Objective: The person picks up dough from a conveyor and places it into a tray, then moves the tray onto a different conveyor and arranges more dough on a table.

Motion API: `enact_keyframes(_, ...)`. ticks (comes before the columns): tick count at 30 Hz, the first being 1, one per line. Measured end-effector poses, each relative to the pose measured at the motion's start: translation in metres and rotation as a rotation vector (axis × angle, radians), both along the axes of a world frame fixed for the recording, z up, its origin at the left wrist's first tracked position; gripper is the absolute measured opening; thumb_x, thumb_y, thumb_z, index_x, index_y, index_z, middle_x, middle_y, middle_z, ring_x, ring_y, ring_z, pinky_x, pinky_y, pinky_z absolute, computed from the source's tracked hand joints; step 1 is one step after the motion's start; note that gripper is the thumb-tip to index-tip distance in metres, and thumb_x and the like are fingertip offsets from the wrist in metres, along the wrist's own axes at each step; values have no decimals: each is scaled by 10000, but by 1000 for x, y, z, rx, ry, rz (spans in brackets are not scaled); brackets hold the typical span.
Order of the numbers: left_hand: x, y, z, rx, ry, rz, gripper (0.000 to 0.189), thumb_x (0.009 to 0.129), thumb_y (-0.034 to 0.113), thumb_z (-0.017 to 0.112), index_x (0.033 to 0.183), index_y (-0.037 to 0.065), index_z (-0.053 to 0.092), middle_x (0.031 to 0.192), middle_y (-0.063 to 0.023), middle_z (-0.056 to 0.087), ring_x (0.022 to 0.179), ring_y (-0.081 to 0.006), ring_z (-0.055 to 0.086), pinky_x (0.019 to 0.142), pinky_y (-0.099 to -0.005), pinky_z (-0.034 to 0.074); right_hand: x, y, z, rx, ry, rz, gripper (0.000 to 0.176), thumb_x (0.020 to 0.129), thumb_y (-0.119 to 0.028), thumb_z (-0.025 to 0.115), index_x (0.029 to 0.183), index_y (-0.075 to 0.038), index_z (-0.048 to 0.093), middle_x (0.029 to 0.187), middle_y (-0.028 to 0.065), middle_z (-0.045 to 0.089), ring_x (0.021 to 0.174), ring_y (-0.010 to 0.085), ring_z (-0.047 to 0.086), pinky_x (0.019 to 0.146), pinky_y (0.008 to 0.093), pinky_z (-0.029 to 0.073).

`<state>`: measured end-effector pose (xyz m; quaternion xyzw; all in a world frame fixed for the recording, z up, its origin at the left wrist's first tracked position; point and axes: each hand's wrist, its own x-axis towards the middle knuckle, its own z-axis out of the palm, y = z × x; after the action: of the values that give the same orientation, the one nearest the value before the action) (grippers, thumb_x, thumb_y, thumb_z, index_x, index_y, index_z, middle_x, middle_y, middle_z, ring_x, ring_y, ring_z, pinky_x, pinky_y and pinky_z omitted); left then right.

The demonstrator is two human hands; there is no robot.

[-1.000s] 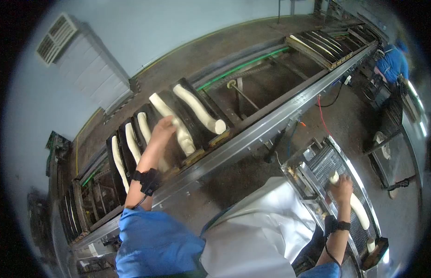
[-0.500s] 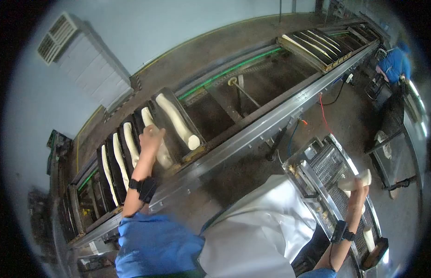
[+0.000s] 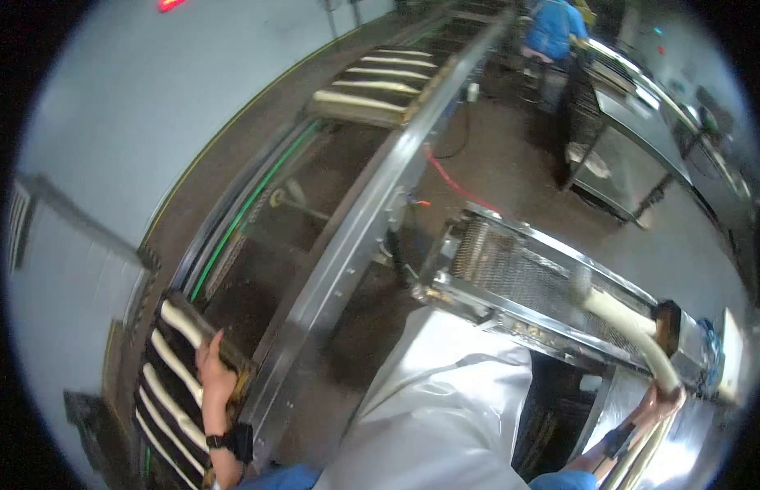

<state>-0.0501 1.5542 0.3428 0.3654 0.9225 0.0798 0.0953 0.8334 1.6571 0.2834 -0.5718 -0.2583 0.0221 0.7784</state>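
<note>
My left hand (image 3: 217,381) is at the conveyor on the left, thumb and fingers apart, right at the near end of a pale dough strip (image 3: 180,321). That strip lies in a dark grooved tray, with several more strips (image 3: 172,412) in grooves beside it. On the right, my right hand (image 3: 662,400) is closed around the lower end of a long dough strip (image 3: 629,322). The strip's far end, blurred, stretches over a metal mesh belt (image 3: 519,273). Below this hand, more dough strips (image 3: 641,461) lie on a shiny metal surface.
A long steel conveyor rail (image 3: 339,253) runs from the near left to the back. Farther along it sits another tray of dough strips (image 3: 372,86). A person in blue (image 3: 551,33) stands at the back near a metal table (image 3: 641,131). A red cable (image 3: 457,184) hangs near the rail.
The view has turned to the right. My left hand has moved to the end strip in the tray. My right hand has moved along the mesh belt and now holds a long dough strip stretched out.
</note>
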Motion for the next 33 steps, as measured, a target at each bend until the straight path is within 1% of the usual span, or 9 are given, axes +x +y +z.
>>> enact_keyframes(1, 17, 14, 20, -211, 158, 141, 797, 622, -147, 542, 1359, 143, 454, 1501, -163, 276, 1396, -370, 223, 1144, -452, 194, 8, -35, -4, -29, 91, -132, 532, 747, -263, 725, 1126, 54, 527, 1085, 207, 560, 993, 265, 566, 867, 389, 476)
enact_keyframes(6, -5, 71, -4, 461, 213, -157, 557, 675, -133, 524, 1197, 61, 547, 1313, -185, 496, 1265, -355, 432, 1099, -453, 289, 59, -275, -206, -285, 283, -232, 308, 915, -159, 531, 1161, 27, 526, 1000, 108, 571, 707, 104, 528, 516, 169, 448)
enact_keyframes(8, 32, 120, -7, 487, 104, -441, 502, 680, -136, 513, 1143, 47, 577, 1305, -180, 495, 1268, -359, 426, 1092, -435, 307, -69, -210, -115, -188, 291, -575, 288, 899, -148, 531, 1121, 34, 546, 970, 115, 569, 721, 113, 533, 559, 159, 460)
enact_keyframes(12, 100, 215, -44, 489, 8, -1041, 385, 712, -87, 537, 1066, 42, 614, 1229, -168, 542, 1280, -349, 413, 1102, -456, 298, -117, -191, -104, -1319, -635, -687, 391, 905, -179, 497, 1196, 80, 541, 1212, 279, 534, 1150, 394, 483, 1012, 452, 359)
enact_keyframes(14, 116, 248, -47, 423, 137, -1190, 369, 713, -73, 548, 1062, 29, 616, 1250, -172, 531, 1281, -353, 410, 1102, -462, 295, -133, -169, -84, -1584, -805, -428, 429, 932, -213, 461, 1264, 56, 497, 1326, 268, 454, 1242, 397, 411, 1052, 485, 311)
enact_keyframes(16, 122, 279, -58, 376, 288, -1314, 356, 714, -59, 560, 1058, 15, 617, 1270, -175, 519, 1282, -357, 407, 1102, -467, 291, -158, -132, -35, -1740, -521, -302, 572, 954, -330, 434, 1415, -14, 313, 1451, 252, 305, 1361, 381, 282, 1107, 529, 233)
enact_keyframes(25, 146, 330, -72, 432, 40, -1066, 372, 712, 29, 626, 1081, -15, 604, 1395, -195, 411, 1306, -375, 364, 1079, -445, 321, -119, -52, -58, -1502, -510, -259, 656, 877, -354, 549, 1405, -25, 342, 1477, 230, 293, 1397, 362, 226, 1124, 503, 198)
enact_keyframes(28, 143, 338, -76, 430, 26, -1075, 385, 709, 39, 632, 1087, -22, 598, 1387, -203, 421, 1291, -382, 381, 1062, -444, 340, -148, 24, -35, -1005, -657, -28, 653, 737, -178, 685, 1310, 0, 428, 1351, 229, 423, 1264, 384, 400, 1078, 444, 315)
enact_keyframes(33, 139, 347, -83, 496, -26, -1057, 362, 708, 54, 622, 1061, -25, 602, 1345, -203, 464, 1242, -384, 434, 1031, -436, 366, -254, 156, -10, -953, -1041, 469, 413, 699, -25, 599, 1108, -33, 536, 1174, 187, 523, 1131, 354, 487, 1025, 484, 348)
